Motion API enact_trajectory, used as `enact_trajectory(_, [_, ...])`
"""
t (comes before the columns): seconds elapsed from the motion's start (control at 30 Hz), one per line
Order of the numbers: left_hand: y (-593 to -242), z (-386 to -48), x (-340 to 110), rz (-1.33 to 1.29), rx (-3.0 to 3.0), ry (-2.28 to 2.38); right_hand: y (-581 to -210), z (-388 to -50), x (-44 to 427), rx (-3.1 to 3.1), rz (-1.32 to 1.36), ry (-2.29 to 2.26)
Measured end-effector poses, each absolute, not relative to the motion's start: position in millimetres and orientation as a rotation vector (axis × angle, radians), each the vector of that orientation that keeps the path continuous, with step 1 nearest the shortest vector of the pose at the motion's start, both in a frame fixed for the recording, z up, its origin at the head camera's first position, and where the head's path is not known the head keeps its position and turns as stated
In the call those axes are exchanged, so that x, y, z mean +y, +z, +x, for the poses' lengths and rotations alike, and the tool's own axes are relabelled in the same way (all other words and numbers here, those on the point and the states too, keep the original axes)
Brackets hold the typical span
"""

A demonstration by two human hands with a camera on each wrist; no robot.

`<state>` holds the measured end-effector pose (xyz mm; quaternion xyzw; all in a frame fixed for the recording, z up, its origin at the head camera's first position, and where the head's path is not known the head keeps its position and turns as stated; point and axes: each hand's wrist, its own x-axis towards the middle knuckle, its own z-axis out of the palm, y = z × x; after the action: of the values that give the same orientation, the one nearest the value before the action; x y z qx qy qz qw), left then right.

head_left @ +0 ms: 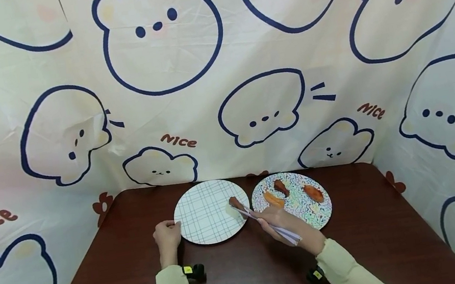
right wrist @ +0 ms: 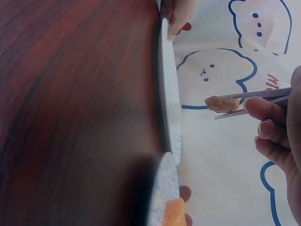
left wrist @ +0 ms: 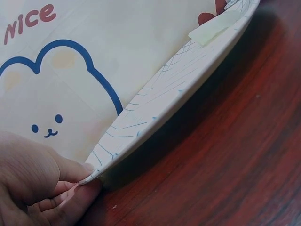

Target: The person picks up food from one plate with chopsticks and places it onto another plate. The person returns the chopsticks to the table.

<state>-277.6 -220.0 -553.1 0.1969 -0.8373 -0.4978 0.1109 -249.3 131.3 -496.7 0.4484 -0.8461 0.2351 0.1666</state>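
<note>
My left hand pinches the near-left rim of a white plate with a blue-green grid; in the left wrist view the thumb lies on top of the rim with fingers beneath. With my right hand I hold pale lilac chopsticks. Between their tips is a brown piece of food, apparently meat, held above the right part of the grid plate. A pale green thin piece lies on that plate, partly hidden in the head view.
A speckled multicoloured plate stands to the right, partly beneath my right hand. On it lie a dark brown drumstick-shaped piece, an orange piece and an orange-brown piece. A bear-printed cloth hangs behind the brown table.
</note>
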Motion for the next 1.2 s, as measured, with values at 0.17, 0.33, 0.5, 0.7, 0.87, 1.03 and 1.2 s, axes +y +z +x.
enact_trajectory(0.17, [-554.5, -277.5, -220.4, 0.579, -2.457, -1.452, -503.3, -250.2, 124.4, -2.42, 1.312, 0.648])
enact_trajectory(0.33, [-555.8, -277.6, -220.8, 0.583, -2.452, -1.452, -507.4, -250.3, 119.0, -2.465, 1.326, 0.67])
enact_trajectory(0.5, [-556.2, -278.6, -221.4, 0.576, -2.451, -1.455, -509.6, -251.2, 114.8, -2.476, 1.333, 0.646])
enact_trajectory(0.7, [-555.6, -278.8, -220.8, 0.579, -2.45, -1.459, -515.1, -253.2, 111.3, -2.486, 1.359, 0.665])
enact_trajectory(0.87, [-554.4, -278.0, -220.9, 0.574, -2.456, -1.483, -518.8, -254.5, 108.5, -2.441, 1.389, 0.663])
enact_trajectory(1.03, [-554.5, -277.7, -220.8, 0.569, -2.448, -1.49, -519.7, -255.4, 105.3, -2.413, 1.405, 0.681])
enact_trajectory(1.2, [-556.3, -278.0, -220.6, 0.575, -2.44, -1.485, -520.3, -256.7, 103.1, -2.399, 1.415, 0.683])
